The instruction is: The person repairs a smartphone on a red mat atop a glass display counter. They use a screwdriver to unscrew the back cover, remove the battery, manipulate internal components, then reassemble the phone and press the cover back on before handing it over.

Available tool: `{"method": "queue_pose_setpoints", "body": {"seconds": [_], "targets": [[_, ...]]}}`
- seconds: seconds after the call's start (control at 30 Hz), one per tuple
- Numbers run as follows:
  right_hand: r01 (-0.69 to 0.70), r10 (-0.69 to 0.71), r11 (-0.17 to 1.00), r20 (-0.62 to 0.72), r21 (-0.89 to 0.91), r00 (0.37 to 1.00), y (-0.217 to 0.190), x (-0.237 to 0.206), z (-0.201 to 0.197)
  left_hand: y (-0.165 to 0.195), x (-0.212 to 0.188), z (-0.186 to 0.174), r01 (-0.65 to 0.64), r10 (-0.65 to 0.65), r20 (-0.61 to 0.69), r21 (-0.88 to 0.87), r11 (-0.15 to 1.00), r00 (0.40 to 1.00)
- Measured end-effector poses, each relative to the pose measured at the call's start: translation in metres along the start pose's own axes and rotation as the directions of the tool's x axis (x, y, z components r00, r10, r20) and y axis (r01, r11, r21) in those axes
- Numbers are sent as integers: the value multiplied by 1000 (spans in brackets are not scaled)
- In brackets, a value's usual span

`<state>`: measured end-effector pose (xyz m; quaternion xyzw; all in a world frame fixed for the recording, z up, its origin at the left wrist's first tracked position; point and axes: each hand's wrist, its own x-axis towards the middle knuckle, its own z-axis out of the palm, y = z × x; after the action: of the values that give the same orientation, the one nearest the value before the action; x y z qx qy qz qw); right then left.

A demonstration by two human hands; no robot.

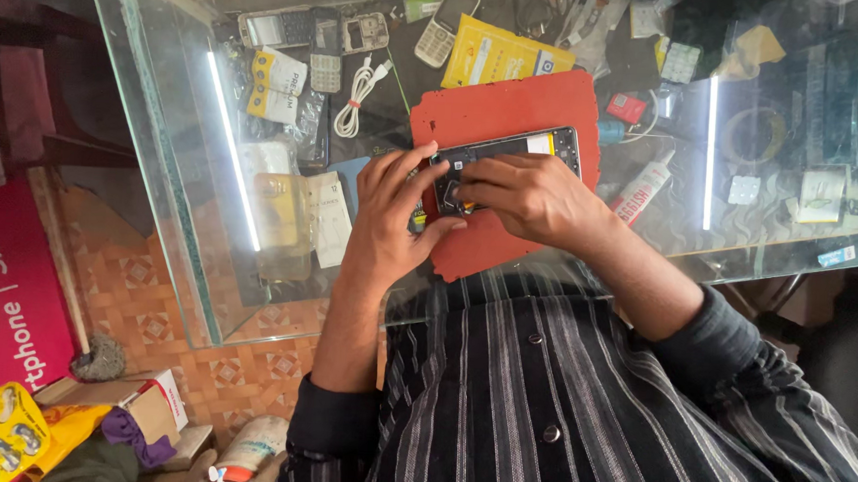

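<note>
An opened smartphone [527, 149], its dark inside facing up, lies on a red mat [497, 109] on the glass counter [162, 162]. My left hand [392, 210] grips the phone's left end, with the fingers curled over its top edge and the thumb underneath. My right hand [532, 197] comes in from the right. Its fingertips press down on the phone's inside near the left end, touching the left hand's fingers. Whether a small part sits under the fingertips is hidden.
Several keypad phones [313, 33] lie at the counter's far side, with a coiled white cable [358, 98] and a yellow packet [495, 56]. A glue tube [643, 188] lies right of the mat, near a roll of tape [757, 135]. A cardboard box [147, 407] sits on the tiled floor.
</note>
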<state>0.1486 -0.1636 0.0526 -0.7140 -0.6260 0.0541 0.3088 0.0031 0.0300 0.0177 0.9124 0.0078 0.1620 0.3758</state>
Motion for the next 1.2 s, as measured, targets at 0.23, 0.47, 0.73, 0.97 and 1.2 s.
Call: {"method": "queue_pose_setpoints", "body": {"seconds": [0.23, 0.47, 0.73, 0.97, 1.2], "targets": [[-156, 156, 988, -1, -18, 988, -8, 7, 7, 1, -1, -2, 26, -26, -7, -44, 999, 1000], [-244, 243, 969, 42, 29, 969, -12, 9, 9, -2, -5, -5, 53, -54, 1, -144, 988, 999], [-267, 265, 961, 33, 70, 964, -7, 15, 12, -1, -2, -5, 58, -57, 14, -117, 991, 998], [-229, 220, 970, 101, 84, 970, -2, 17, 11, 0, -2, -5, 61, -60, 9, -131, 989, 998], [-226, 208, 967, 148, 114, 967, -3, 13, 8, 0, -2, -4, 50, -50, -1, -121, 991, 999]]}}
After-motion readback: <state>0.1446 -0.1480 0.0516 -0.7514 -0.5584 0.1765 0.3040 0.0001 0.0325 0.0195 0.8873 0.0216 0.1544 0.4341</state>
